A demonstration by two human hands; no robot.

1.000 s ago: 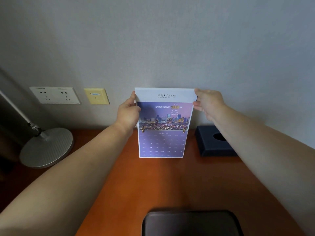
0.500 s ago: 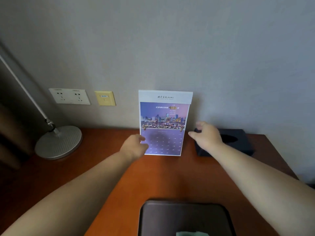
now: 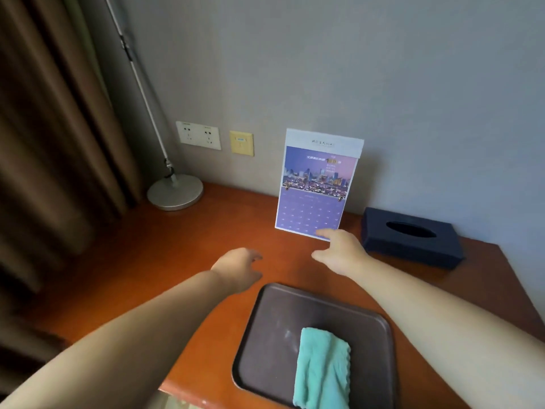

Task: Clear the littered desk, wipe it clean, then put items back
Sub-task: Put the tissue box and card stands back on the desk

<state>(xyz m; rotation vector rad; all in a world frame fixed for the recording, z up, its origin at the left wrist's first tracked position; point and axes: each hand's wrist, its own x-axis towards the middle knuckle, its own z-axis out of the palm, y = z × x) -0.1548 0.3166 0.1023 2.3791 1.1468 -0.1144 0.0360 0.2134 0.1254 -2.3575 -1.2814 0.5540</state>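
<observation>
Calendar stands upright at the back of the surface, long axis vertical, face toward us, print too blurred to read. Our left hand and right hand hover before it, grips open.

Illumination dim, soft and even, with no hard shadows. A faint sheen shows on the tray. Blur softens the calendar print and the curtain; wide-angle stretching at frame edges.
</observation>
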